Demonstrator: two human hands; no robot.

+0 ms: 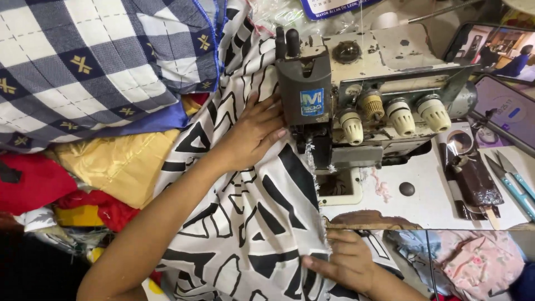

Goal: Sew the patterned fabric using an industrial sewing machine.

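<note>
Left hand (252, 134) flat on patterned fabric (251, 223); right hand (345, 262) pinches hem, needle hidden.

left hand (251, 136): bare, no ring | right hand (348, 262): bare | forearms: sleeveless, no watch or bracelet

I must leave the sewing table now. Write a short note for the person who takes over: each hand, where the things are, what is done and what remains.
Left hand: flat on the black-and-white patterned fabric, just left of the overlock machine, near its needle area.
Right hand: pinching the fabric's right edge at the table's front edge, holding it in line toward the machine.
Things: scissors lie on the table at far right; other fabrics are piled at left.
Done: the fabric lies under the machine head, its edge frayed.
Left: I cannot tell how much edge is stitched; the stretch toward the right hand looks unfinished.
</note>
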